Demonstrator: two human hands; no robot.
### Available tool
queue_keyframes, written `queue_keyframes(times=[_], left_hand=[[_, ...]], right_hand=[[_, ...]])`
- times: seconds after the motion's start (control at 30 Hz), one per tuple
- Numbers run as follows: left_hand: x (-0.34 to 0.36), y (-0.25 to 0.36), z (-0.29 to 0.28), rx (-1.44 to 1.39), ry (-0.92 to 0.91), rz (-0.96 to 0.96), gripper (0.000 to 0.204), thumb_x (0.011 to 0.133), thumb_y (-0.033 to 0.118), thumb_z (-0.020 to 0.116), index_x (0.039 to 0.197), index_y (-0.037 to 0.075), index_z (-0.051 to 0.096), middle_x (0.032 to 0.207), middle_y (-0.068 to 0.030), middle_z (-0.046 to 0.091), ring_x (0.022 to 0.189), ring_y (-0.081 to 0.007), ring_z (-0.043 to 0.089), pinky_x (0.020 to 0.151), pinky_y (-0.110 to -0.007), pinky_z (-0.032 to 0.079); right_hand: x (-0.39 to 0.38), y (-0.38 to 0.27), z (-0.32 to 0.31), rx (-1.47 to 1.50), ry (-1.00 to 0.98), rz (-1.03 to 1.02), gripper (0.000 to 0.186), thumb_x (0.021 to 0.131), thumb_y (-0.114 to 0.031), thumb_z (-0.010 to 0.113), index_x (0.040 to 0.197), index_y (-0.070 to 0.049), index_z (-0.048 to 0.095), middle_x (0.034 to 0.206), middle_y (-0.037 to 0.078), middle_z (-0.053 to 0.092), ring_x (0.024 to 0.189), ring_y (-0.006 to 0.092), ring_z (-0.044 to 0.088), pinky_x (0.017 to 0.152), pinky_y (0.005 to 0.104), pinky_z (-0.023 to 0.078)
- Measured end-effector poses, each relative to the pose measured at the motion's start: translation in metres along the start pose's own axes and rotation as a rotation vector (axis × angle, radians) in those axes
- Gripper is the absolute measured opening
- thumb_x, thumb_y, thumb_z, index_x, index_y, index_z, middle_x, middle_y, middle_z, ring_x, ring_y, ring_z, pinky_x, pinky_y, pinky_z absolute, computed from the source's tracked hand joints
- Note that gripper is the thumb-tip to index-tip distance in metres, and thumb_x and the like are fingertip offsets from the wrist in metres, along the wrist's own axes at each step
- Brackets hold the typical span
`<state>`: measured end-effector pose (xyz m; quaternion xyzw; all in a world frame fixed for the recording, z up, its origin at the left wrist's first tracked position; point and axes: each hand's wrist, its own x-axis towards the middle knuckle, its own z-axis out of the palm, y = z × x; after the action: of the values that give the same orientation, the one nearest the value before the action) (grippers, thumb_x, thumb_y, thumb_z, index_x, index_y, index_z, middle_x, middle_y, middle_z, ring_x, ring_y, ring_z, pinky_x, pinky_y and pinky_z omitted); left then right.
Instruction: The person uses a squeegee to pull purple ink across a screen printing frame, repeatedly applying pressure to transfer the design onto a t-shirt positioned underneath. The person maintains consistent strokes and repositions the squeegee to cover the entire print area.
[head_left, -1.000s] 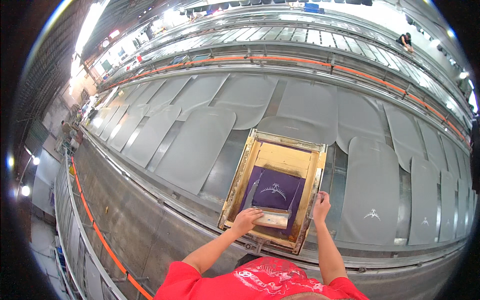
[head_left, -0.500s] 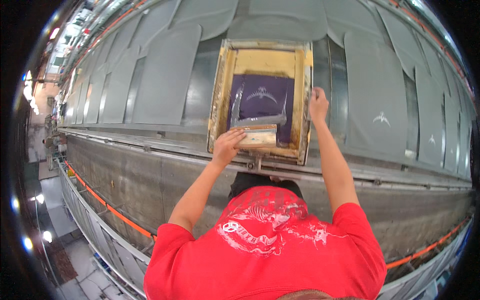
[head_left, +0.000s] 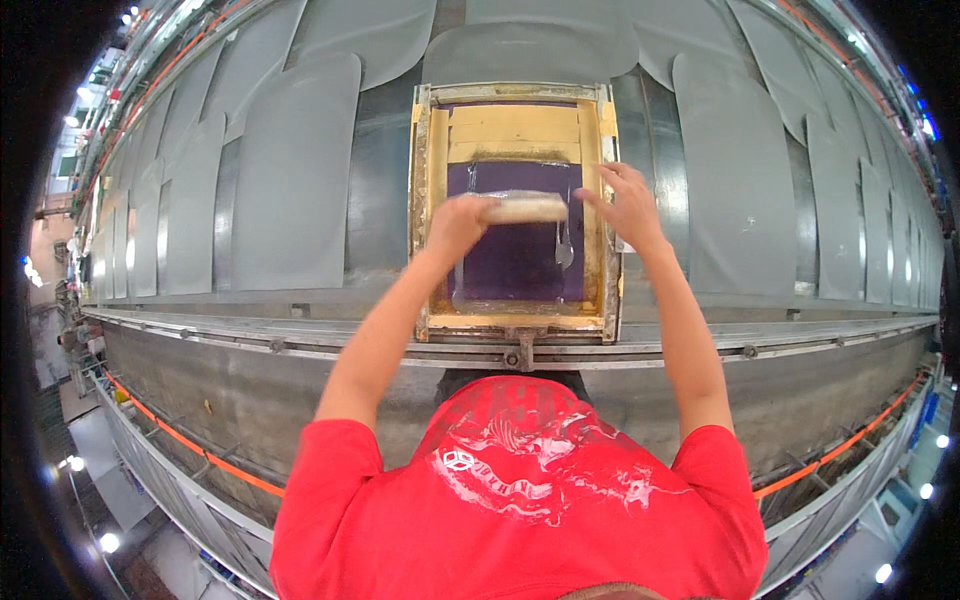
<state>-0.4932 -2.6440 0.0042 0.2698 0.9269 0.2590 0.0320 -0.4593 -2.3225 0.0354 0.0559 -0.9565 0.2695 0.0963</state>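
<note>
Left hand (head_left: 460,228) wrapped around end of pale squeegee (head_left: 530,209), which extends rightward from it. Right hand (head_left: 630,208), fingers parted, near squeegee's other end. Beneath hands, yellowed frame (head_left: 480,321) around purple screen (head_left: 510,265). Outward, either side, gray sheets (head_left: 295,180).

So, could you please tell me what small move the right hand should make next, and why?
I would probably bring the right hand onto the squeegee's right end: the left hand grips only the left end, and the right hand is empty, fingers spread, just beside the free end, so a second hold might steady it.
</note>
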Motion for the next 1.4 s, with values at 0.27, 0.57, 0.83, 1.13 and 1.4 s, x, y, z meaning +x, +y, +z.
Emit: queue_keyframes(times=[0.27,0.57,0.83,1.13,1.4], left_hand=[[0.075,-0.020,0.001,0.017,-0.034,0.008,0.035,0.076,0.003,0.070,0.108,0.015,0.078,0.106,-0.0088,0.075,0.097,-0.0313,0.071,0.085,-0.043,0.056],[-0.055,0.012,0.006,0.011,0.018,0.112,0.037,0.073,-0.002,0.068,0.106,0.011,0.076,0.111,-0.0080,0.075,0.102,-0.0267,0.071,0.088,-0.041,0.056],[0.082,-0.013,-0.008,0.025,-0.029,-0.002,0.029,0.079,0.009,0.070,0.107,0.013,0.077,0.104,-0.0105,0.074,0.093,-0.0321,0.071,0.083,-0.041,0.057],[-0.064,0.024,0.017,-0.002,0.039,0.075,0.030,0.075,-0.003,0.062,0.098,0.010,0.077,0.107,-0.0085,0.075,0.102,-0.0255,0.071,0.090,-0.039,0.055],[0.061,-0.015,-0.001,-0.009,0.039,0.042,0.043,0.074,0.000,0.070,0.114,0.014,0.075,0.111,-0.0111,0.074,0.098,-0.0293,0.071,0.086,-0.040,0.057]], right_hand=[[0.039,-0.014,0.072,0.023,-0.206,-0.045,0.042,0.075,-0.014,0.079,0.115,-0.005,0.071,0.117,0.014,0.066,0.116,0.0346,0.057,0.100,0.0425,0.048],[-0.078,-0.074,0.055,0.164,-0.236,0.012,0.046,0.069,0.000,0.079,0.115,-0.005,0.070,0.118,0.013,0.064,0.116,0.0336,0.058,0.102,0.0407,0.049],[0.039,-0.006,0.063,0.115,-0.101,0.051,0.039,0.074,-0.002,0.076,0.113,-0.004,0.071,0.117,0.015,0.070,0.112,0.0360,0.063,0.098,0.0415,0.050],[-0.104,-0.063,0.057,0.233,-0.189,0.083,0.049,0.068,0.003,0.079,0.116,-0.005,0.070,0.123,0.012,0.066,0.115,0.0337,0.061,0.101,0.0412,0.050],[0.015,-0.015,0.053,0.016,0.003,-0.064,0.041,0.072,-0.008,0.079,0.112,-0.012,0.072,0.113,0.009,0.071,0.108,0.0306,0.063,0.094,0.0413,0.049]])
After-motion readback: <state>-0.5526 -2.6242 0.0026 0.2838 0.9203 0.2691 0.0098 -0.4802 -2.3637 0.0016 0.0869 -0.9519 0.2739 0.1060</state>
